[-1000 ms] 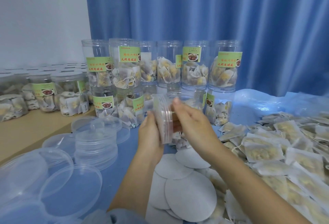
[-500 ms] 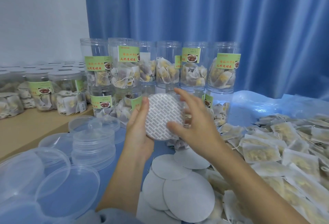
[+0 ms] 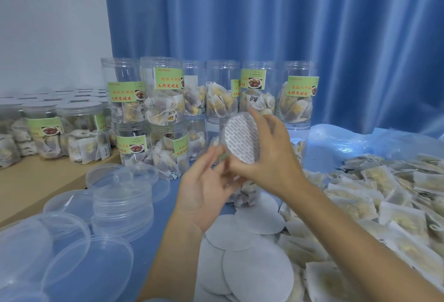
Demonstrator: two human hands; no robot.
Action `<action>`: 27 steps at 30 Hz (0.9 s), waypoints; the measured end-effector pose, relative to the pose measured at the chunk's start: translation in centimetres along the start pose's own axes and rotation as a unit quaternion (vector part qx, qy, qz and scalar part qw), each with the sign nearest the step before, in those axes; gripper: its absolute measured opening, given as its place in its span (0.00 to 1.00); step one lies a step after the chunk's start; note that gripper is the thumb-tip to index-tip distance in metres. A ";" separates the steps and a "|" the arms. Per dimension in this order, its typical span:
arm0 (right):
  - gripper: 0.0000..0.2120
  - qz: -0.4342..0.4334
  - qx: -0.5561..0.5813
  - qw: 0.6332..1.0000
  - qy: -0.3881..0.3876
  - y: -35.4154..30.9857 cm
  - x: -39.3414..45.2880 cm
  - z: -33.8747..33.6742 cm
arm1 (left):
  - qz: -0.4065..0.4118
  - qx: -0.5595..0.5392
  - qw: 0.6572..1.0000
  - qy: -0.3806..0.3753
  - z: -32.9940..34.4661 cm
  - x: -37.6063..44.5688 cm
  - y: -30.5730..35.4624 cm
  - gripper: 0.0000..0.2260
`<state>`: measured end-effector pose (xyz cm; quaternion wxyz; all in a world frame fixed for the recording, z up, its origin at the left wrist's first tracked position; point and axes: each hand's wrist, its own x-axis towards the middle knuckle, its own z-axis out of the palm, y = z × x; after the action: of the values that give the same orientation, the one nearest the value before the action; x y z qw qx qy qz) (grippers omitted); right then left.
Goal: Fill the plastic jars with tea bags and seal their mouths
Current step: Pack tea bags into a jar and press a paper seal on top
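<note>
Head view: the right hand (image 3: 269, 157) grips a round seal disc (image 3: 242, 138) by its edges, thumb at the lower rim and fingers curled over the top, patterned face tilted toward the camera; the left hand (image 3: 206, 188) sits just below and left of it, palm up, fingers loosely spread, their tips blurred against the disc's lower edge; whether they pinch anything there I cannot tell. A second ago both hands held a clear jar edge-on, mouth to the left; half a second ago the disc faced the camera squarely with both hands around it; now it leans right and the left hand has dropped away from the rim. A faint clear wall shows behind the disc, so the jar (image 3: 222, 148) is probably behind it, mostly hidden. My reading is that the seal has just been pressed over the mouth and is being checked or smoothed; the capping would follow, though that is a guess.

Spare discs (image 3: 257, 275) lie overlapping on the blue cloth (image 3: 156, 241) below the hands; loose tea bags (image 3: 384, 200) are heaped to the right; clear lids (image 3: 122, 203) are stacked and scattered to the left. Labelled, part-filled jars (image 3: 165, 90) stand two tiers high at the back, open-mouthed on top; capped ones (image 3: 79, 131) crowd the wooden table (image 3: 36, 186) at far left.
</note>
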<state>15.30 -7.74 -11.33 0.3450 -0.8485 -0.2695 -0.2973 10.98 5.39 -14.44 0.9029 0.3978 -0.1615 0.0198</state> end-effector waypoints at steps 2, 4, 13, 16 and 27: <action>0.42 0.009 -0.026 0.999 -0.025 0.4 2.0 0.2 | -0.007 0.046 0.997 0.058 -0.5 0.2 -0.3 0.18; 0.36 0.040 -0.055 0.996 -0.060 0.8 3.9 0.7 | -0.016 0.074 0.987 0.141 -1.1 0.4 -0.8 0.14; 0.35 0.118 -0.088 0.951 -0.270 2.2 8.3 1.5 | -0.033 0.086 0.959 0.270 -3.2 0.7 -1.7 0.03; 0.36 0.115 -0.100 0.951 -0.269 2.5 8.0 1.3 | -0.037 0.097 0.954 0.282 -3.4 0.7 -2.0 0.04; 0.34 0.026 0.038 0.998 -0.042 3.2 1.4 -1.7 | -0.026 0.112 0.939 0.324 -3.4 0.7 -2.5 0.23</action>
<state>17.76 -10.64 -10.71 0.3729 -0.8531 -0.2731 -0.2421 13.00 6.05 -18.18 0.8562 0.4724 0.1536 0.1423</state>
